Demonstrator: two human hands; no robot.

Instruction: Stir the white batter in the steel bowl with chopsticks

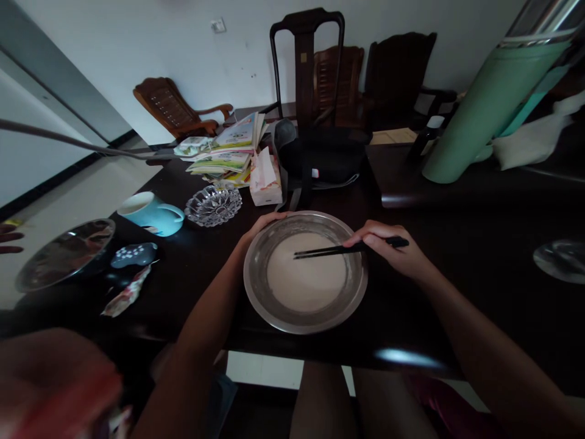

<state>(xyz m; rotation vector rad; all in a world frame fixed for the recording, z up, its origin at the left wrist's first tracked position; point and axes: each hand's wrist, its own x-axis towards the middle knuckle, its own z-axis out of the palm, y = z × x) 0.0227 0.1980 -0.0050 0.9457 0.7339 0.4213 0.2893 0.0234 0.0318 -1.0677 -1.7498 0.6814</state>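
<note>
Indoors, a person seated at a dark table (183,262) grips a pair of black chopsticks (326,250) in the right hand (386,241), fingers closed around the thick ends, while the tips point left over a pale mixture (306,283) in a metal bowl (256,268). The bowl sits near the table's front edge, directly before the person. At its far left side, the left hand (267,225) lies against the rim; the fingers are partly hidden, and whether they grip it cannot be told. Beyond the bowl are a tissue pack (265,190), a stack of books (233,152) and a black bag (326,152). To the left are a glass dish (214,206), a light blue mug (148,213), a crumpled wrapper (128,292) and a second bowl (68,256). A green flask (489,116) leans in view at upper right, beside a white-capped bottle (425,137). Wooden chairs (307,67) line the background. At far left, another person's fingers (9,239) enter the edge, blurred.
</note>
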